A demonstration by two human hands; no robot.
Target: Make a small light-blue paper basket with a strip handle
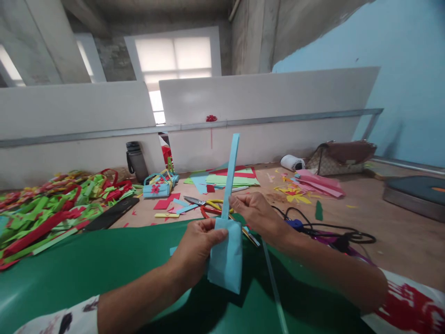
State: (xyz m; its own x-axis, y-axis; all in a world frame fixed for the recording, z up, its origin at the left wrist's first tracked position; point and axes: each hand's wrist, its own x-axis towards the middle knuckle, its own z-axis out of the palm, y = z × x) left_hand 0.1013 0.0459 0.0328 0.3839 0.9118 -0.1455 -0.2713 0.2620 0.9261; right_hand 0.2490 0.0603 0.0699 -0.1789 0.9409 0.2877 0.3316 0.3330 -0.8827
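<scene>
My left hand (196, 248) pinches the upper edge of a small light blue paper bag (226, 260), held up over the green mat. A long light blue paper strip (231, 171) rises from the bag's top, almost upright with a slight lean to the right. The fingers of my right hand (259, 215) are closed on the strip's right edge, a little above the bag. Behind the bag lie scissors with yellow handles (213, 204) and a red-handled tool (210, 212), partly hidden by my hands and the bag.
A finished blue paper handbag (156, 189) with a red flower stands behind. Colourful paper strips (52, 208) are heaped left, beside a black phone (113, 213) and dark bottle (136, 162). A black cable (333, 232) and translucent stick (274, 287) lie right on the table.
</scene>
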